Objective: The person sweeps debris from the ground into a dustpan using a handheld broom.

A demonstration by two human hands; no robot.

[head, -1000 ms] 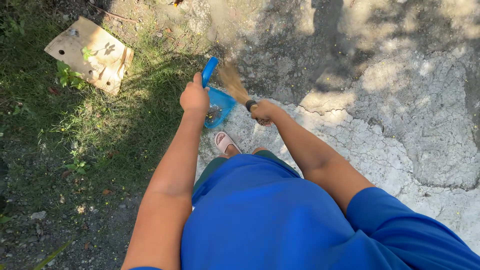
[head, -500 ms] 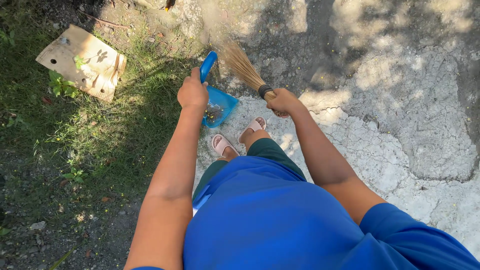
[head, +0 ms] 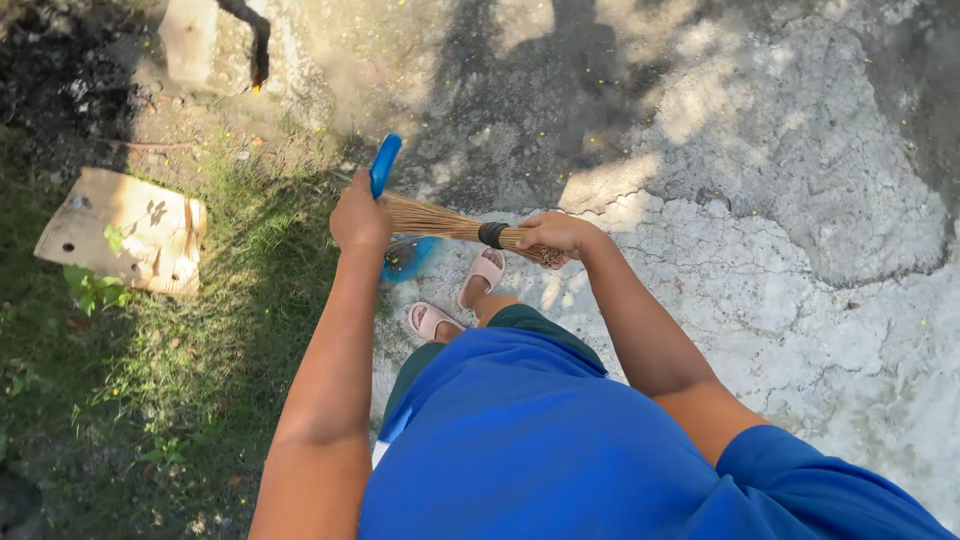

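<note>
My left hand (head: pixel 360 216) grips the blue handle of a blue dustpan (head: pixel 384 166), whose pan (head: pixel 405 258) shows partly below the hand, at the edge between grass and concrete. My right hand (head: pixel 553 236) holds a short stick broom (head: pixel 440 222) by its bound end with a black band. The broom's bristles lie nearly level, pointing left across the dustpan toward my left hand. My feet in pale pink slippers (head: pixel 483 273) stand just below the dustpan on the cracked concrete.
A piece of brown cardboard (head: pixel 122 229) with holes lies on the grass (head: pixel 200 340) at left. A pale block (head: pixel 187 40) and dark soil are at the top left. Cracked, sun-dappled concrete (head: pixel 780 230) spreads to the right.
The broom swung from pointing up and away to lying sideways over the dustpan. My feet stepped forward, and the view shifted so the cardboard sits lower left.
</note>
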